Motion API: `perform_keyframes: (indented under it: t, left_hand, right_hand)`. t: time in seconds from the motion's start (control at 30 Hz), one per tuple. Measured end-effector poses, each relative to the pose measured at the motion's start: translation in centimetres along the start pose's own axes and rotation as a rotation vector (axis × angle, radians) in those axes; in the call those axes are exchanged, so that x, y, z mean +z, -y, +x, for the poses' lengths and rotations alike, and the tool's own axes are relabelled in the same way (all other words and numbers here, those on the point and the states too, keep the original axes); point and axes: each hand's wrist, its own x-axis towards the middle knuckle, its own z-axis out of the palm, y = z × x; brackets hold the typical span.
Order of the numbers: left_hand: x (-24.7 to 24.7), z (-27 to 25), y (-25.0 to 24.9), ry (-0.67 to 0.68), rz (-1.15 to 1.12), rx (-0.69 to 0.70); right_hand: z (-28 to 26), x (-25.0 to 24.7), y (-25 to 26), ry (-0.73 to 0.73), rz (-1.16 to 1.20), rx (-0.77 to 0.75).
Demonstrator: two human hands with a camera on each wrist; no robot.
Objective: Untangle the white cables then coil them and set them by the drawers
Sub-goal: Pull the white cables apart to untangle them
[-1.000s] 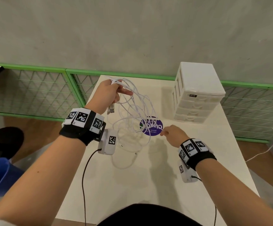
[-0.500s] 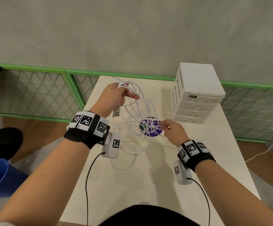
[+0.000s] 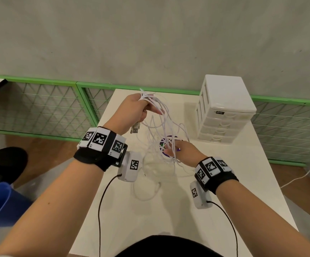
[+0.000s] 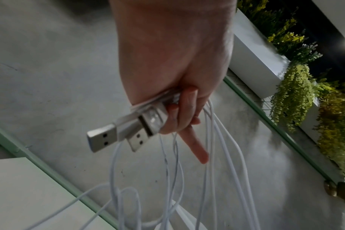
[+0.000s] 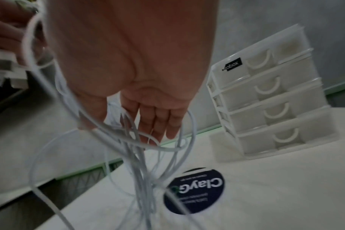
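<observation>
**Cables hang top to bottom between a high left hand and a low right hand**

The left hand point(image 3: 134, 110) is raised over the far left of the counter point(image 3: 243, 182), fingers curled tight round a bunch of white cables point(image 3: 161, 127), with two USB plugs point(image 4: 118, 137) sticking out under the fist. From there the strands drop in loose loops, so the tangle's long axis runs roughly top to bottom, ending in slack on the counter. The right hand point(image 3: 183, 150) is lower and nearer, fingers straight and relaxed, pushed in among the hanging strands just above a round purple sticker point(image 5: 195, 189); it looks like it is combing, not gripping. It is the hand nearer the drawers point(image 3: 224, 112), which stand well apart at the far right.

Where the strands cross is hard to read: white on white, blurred in the right wrist view. How many cables there are I cannot tell.
</observation>
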Motion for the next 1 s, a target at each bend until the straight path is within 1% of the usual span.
perform_keyframes:
  t: [0.07,0.13,0.23,0.3,0.4,0.5,0.6,0.67,0.73,0.8,0.83,0.93,1.0]
  left_hand:
    - [-0.2,0.1,0.6,-0.054,0.046,-0.024]
    - [-0.3,0.2,1.1,-0.128,0.068,-0.047]
    - [-0.1,-0.1,0.9,-0.180,0.092,-0.028]
    - [0.2,-0.2,0.8,-0.191,0.131,-0.013]
    - [0.1,0.3,1.2,-0.210,0.175,-0.027]
    - [0.0,0.6,1.8,-0.179,0.212,-0.054]
    - [0.3,0.3,2.6,-0.092,0.262,-0.073]
    - [0.4,0.2,3.3,-0.064,0.285,-0.090]
    - [0.4,0.0,3.8,-0.075,0.267,-0.111]
    - [0.4,0.0,4.1,-0.084,0.246,-0.120]
    - [0.4,0.0,4.2,-0.085,0.239,-0.119]
    - [0.5,-0.1,4.1,-0.096,0.229,-0.122]
    - [0.4,-0.1,4.0,-0.110,0.203,-0.130]
  right_hand:
    - [-0.6,-0.4,-0.7,0.015,-0.092,0.023]
    - [-1.3,-1.1,-1.3,-0.005,-0.222,0.021]
    - [-2.0,-1.8,-2.0,-0.029,-0.212,0.005]
    - [-1.8,-2.1,-2.5,0.000,-0.232,0.029]
    - [-1.3,-2.3,-2.8,0.014,-0.268,0.058]
    - [-1.2,-2.3,-2.9,-0.048,-0.143,0.053]
    - [-1.2,-2.2,-3.2,-0.075,-0.029,0.015]
    - [-1.2,-2.3,-3.3,-0.037,-0.043,0.050]
    - [-1.3,-2.4,-3.3,-0.006,-0.135,0.107]
    - [-1.2,-2.4,-3.9,-0.036,-0.208,0.129]
    - [-1.1,-2.4,-4.3,-0.065,-0.208,0.134]
    - [-0.9,-2.5,-5.3,-0.144,-0.139,0.128]
    - [-1.0,-2.5,-5.5,-0.163,-0.089,0.121]
